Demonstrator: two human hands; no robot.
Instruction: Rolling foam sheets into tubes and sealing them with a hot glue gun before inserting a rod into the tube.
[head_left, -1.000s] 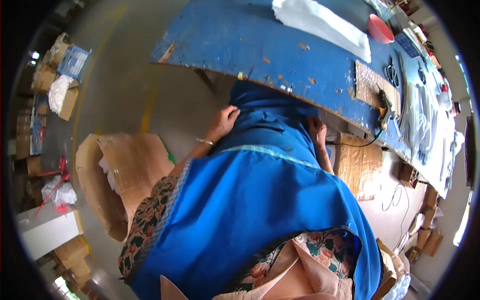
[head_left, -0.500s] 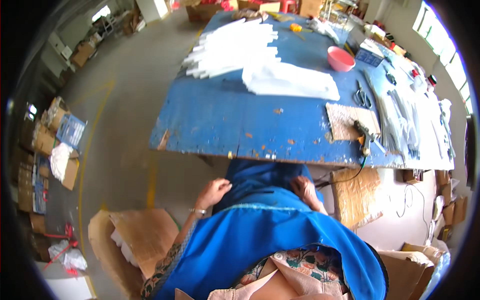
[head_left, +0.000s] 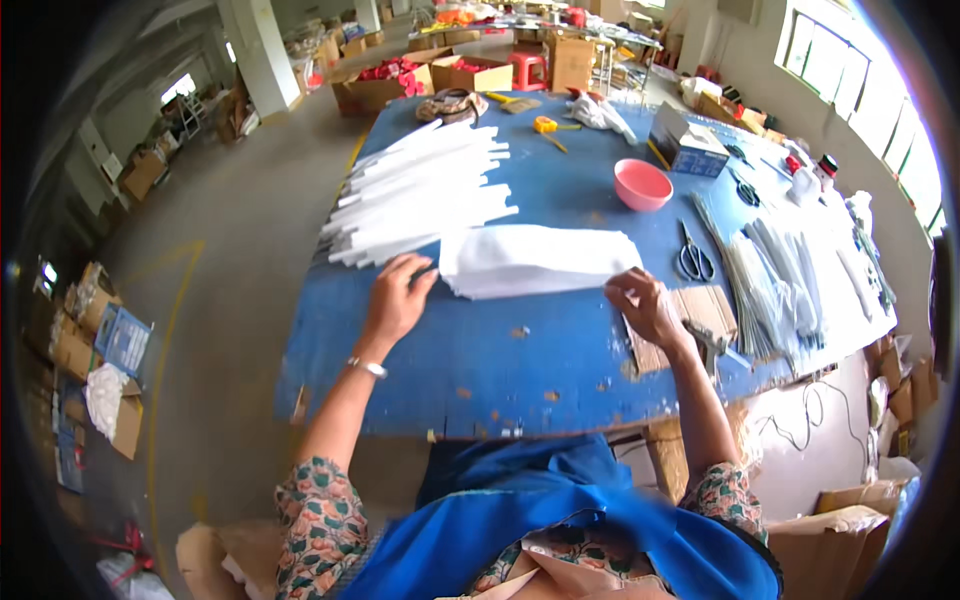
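A person sits at a blue tabletop. A flat white sheet stack lies at centre. The left hand rests on its nine o'clock end, fingers spread open. The right hand pinches its three o'clock corner. A large fanned pile of white strips lies at eleven o'clock, seemingly sorted; this stack looks barely begun.
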